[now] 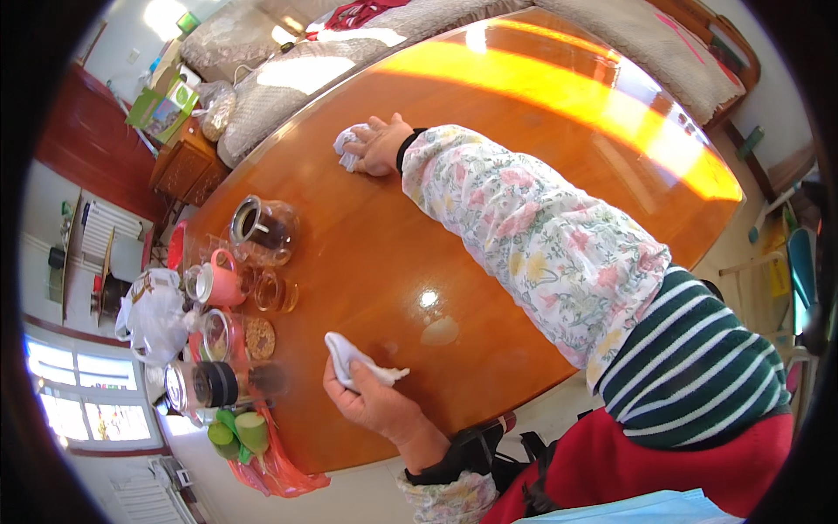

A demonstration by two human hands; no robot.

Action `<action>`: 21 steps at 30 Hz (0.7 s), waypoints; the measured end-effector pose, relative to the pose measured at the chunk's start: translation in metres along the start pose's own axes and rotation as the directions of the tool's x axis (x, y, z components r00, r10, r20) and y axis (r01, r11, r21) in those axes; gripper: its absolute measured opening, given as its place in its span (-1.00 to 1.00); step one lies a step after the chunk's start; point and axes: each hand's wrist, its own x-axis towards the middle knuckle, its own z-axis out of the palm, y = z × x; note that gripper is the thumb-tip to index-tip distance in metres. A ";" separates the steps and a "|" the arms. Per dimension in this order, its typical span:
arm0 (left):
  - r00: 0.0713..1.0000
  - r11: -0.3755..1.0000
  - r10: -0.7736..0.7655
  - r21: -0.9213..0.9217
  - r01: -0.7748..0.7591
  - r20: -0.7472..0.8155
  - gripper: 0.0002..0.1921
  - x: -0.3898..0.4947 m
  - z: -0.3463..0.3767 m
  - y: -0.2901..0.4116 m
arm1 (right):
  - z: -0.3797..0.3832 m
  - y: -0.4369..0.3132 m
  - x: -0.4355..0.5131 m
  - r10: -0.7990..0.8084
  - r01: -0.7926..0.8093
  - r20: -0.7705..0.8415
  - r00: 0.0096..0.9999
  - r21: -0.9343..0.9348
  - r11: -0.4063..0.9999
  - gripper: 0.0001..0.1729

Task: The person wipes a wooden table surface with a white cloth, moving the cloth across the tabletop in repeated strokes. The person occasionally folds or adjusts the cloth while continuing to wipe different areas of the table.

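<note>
My right hand (383,147), in a floral sleeve cover, presses a crumpled white cloth (348,145) onto the glossy wooden table (386,262) towards its far side. Another white cloth (350,360) is held in my left hand (380,399), over the table's near left part, between thumb and fingers. A wet patch (440,331) shows on the tabletop to the right of my left hand.
Along the table's left end stand a glass pot with dark liquid (278,229), a pink mug (222,278), a small glass of amber liquid (275,293), several jars (213,386), a white plastic bag (156,314) and green vegetables (252,432) on a red bag (288,478). A covered sofa (262,98) lies beyond.
</note>
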 end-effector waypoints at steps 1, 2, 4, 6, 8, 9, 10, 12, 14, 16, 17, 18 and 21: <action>1.000 1.000 0.018 0.015 -0.018 -0.014 -0.67 0.002 -0.002 -0.002 | -0.002 0.014 -0.001 0.033 -0.033 0.002 0.999 0.013 0.999 -0.32; 1.000 1.000 0.009 0.030 -0.009 -0.011 -0.66 0.005 -0.003 -0.003 | -0.003 0.029 -0.002 0.066 -0.066 0.010 0.998 0.016 0.998 -0.32; 0.999 0.998 0.034 0.045 -0.033 -0.022 -0.66 0.007 -0.006 -0.007 | -0.007 0.062 -0.003 0.149 -0.150 0.036 0.988 0.014 0.989 -0.29; 0.998 0.997 0.063 0.047 -0.063 0.001 -0.64 0.007 -0.007 -0.009 | -0.006 0.098 -0.009 0.241 -0.241 0.005 0.970 0.001 0.971 -0.28; 0.998 0.996 0.052 0.080 -0.050 -0.028 -0.63 0.010 -0.009 -0.008 | -0.004 0.141 -0.021 0.300 -0.300 -0.023 0.954 0.032 0.954 -0.26; 0.996 0.992 0.083 0.102 -0.078 -0.040 -0.62 0.012 -0.009 -0.008 | -0.003 0.162 -0.026 0.322 -0.322 0.007 0.947 0.051 0.946 -0.26; 0.994 0.986 0.092 0.148 -0.082 -0.061 -0.61 0.014 -0.009 -0.008 | -0.005 0.183 -0.030 0.341 -0.342 0.033 0.939 0.062 0.937 -0.25; 0.994 0.982 0.097 0.170 -0.087 -0.049 -0.61 0.015 -0.009 -0.008 | -0.009 0.225 -0.038 0.371 -0.378 0.104 0.923 0.057 0.924 -0.22; 0.990 0.965 0.126 0.239 -0.109 -0.060 -0.61 0.014 -0.009 -0.008 | -0.004 0.272 -0.061 0.454 -0.457 0.055 0.889 0.071 0.887 -0.19; 0.985 0.937 0.169 0.313 -0.152 -0.028 -0.64 0.014 -0.009 -0.009 | 0.007 0.313 -0.086 0.529 -0.526 -0.033 0.848 0.071 0.847 -0.20; 0.976 0.913 0.216 0.356 -0.200 -0.005 -0.65 0.014 -0.009 -0.009 | 0.012 0.331 -0.094 0.572 -0.572 -0.074 0.817 0.018 0.820 -0.21; 0.975 0.909 0.220 0.367 -0.198 -0.016 -0.65 0.014 -0.009 -0.009 | 0.015 0.353 -0.107 0.551 -0.556 -0.087 0.830 -0.040 0.830 -0.22; 0.972 0.899 0.228 0.395 -0.189 -0.055 -0.65 0.016 -0.007 -0.008 | 0.030 0.410 -0.157 0.597 -0.602 -0.096 0.797 -0.219 0.768 -0.44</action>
